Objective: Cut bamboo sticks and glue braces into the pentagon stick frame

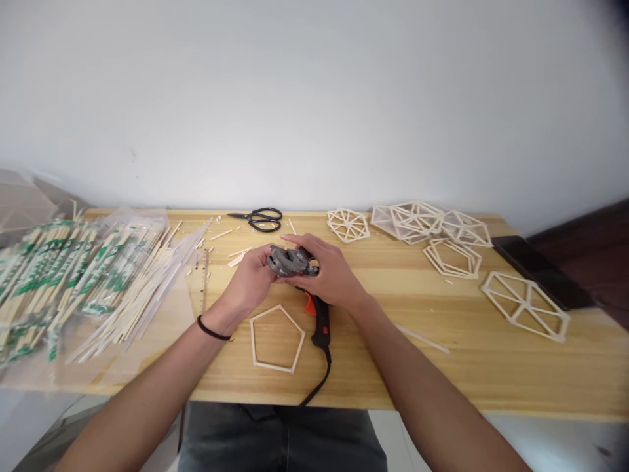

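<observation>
- I see my left hand (253, 276), curled closed, gripping a grey thing (289, 261) near the glue gun (322, 322).
- My right hand (330, 270) curls round it too.

A plain white wall (295, 98) rises behind the wooden table (545, 383). Near the table's far edge lie black-handled scissors (251, 217), their blades toward its left end. A clear ruler (204, 285) sits on the table's left half, and clear plastic wrap (22, 196) bulges at its left end. At the table's right end a black phone (543, 272) lies slantwise; dark red fabric (587, 246) stands just beyond.
</observation>
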